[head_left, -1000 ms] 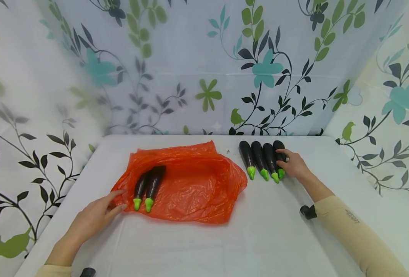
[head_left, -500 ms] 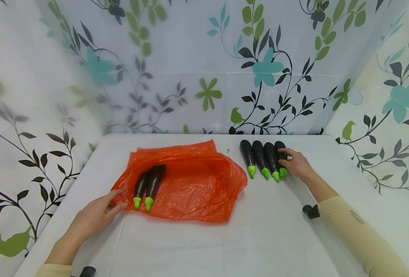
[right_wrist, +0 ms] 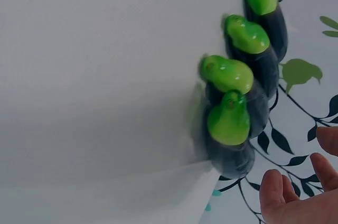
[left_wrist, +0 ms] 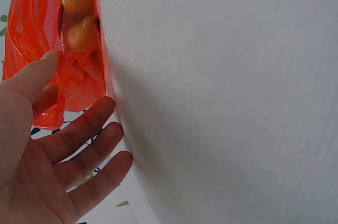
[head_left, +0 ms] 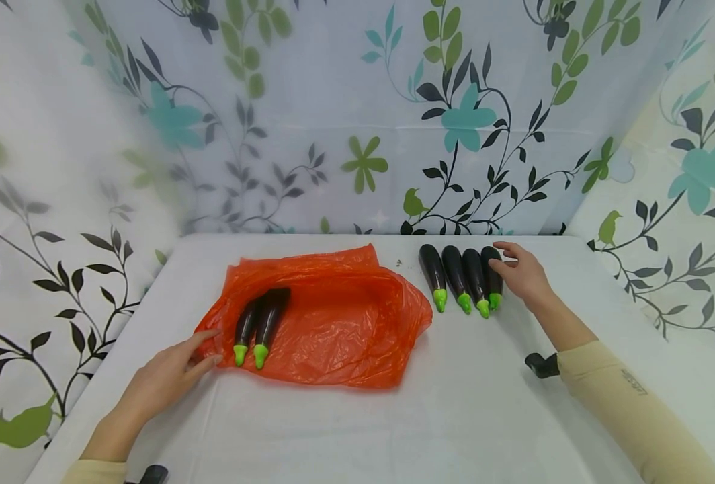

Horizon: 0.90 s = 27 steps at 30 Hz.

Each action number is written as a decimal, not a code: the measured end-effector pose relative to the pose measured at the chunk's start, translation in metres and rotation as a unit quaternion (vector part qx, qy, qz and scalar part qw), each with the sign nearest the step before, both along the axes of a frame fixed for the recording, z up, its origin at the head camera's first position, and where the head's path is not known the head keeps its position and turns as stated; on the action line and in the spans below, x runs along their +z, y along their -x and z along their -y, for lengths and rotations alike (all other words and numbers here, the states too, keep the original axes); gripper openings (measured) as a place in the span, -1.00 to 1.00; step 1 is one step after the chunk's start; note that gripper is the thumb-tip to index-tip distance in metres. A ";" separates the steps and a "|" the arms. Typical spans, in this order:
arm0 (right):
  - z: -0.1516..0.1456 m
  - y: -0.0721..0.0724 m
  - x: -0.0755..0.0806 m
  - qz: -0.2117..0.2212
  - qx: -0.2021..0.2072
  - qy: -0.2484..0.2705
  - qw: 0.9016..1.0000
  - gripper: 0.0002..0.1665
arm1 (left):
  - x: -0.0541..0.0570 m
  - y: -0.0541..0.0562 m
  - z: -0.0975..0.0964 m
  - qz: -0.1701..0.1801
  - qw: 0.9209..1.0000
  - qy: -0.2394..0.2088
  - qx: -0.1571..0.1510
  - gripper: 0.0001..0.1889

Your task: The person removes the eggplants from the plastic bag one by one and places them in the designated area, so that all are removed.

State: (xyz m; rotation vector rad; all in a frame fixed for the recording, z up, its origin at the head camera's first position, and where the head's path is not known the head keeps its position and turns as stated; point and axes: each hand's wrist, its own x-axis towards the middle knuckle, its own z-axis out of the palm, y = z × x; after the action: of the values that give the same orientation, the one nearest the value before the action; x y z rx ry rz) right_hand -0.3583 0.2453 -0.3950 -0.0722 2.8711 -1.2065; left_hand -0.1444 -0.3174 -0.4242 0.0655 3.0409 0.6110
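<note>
- Four eggplants (head_left: 457, 275) lie in a row at the table's far right, smooth and glossy black, bright-green caps toward the person.
- The right hand (head_left: 522, 274) is released, fingers spread beside the endmost one; whether the thumb grazes it I cannot tell. The right wrist view cuts this hand off.
- Two more eggplants (head_left: 268, 329) rest on the bag's left part, far ends shadowed by its mouth; the left wrist view shows their caps blurred through red film.
- The thin, crinkled plastic bag (head_left: 339, 336) has its left edge pinched lightly between the left hand's (head_left: 160, 380) thumb and forefinger, other fingers loosely extended.
- White table (head_left: 442, 423).
</note>
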 end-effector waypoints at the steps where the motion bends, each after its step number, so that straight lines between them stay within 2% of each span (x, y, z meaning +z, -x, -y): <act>1: 0.002 -0.002 0.003 -0.004 0.000 0.012 1.000 -0.33 | 0.000 0.000 0.000 0.001 1.000 0.000 0.001 -0.40; 11: 0.030 -0.024 0.027 -0.016 0.021 0.096 0.995 -0.31 | 0.000 -0.001 0.000 0.008 1.000 -0.001 0.004 -0.39; 21: 0.058 -0.044 0.040 -0.014 0.051 0.112 0.992 -0.36 | 0.001 -0.001 0.001 0.008 1.000 -0.004 0.005 -0.38; 27: 0.076 -0.058 0.049 -0.013 0.084 0.122 0.989 -0.38 | 0.001 -0.001 0.001 0.005 1.000 -0.004 0.004 -0.39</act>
State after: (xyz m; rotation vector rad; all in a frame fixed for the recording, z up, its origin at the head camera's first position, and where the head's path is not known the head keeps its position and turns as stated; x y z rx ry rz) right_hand -0.3002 0.1694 -0.3456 -0.3299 2.6577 -1.5222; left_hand -0.1435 -0.3182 -0.4235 0.0501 3.0306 0.6221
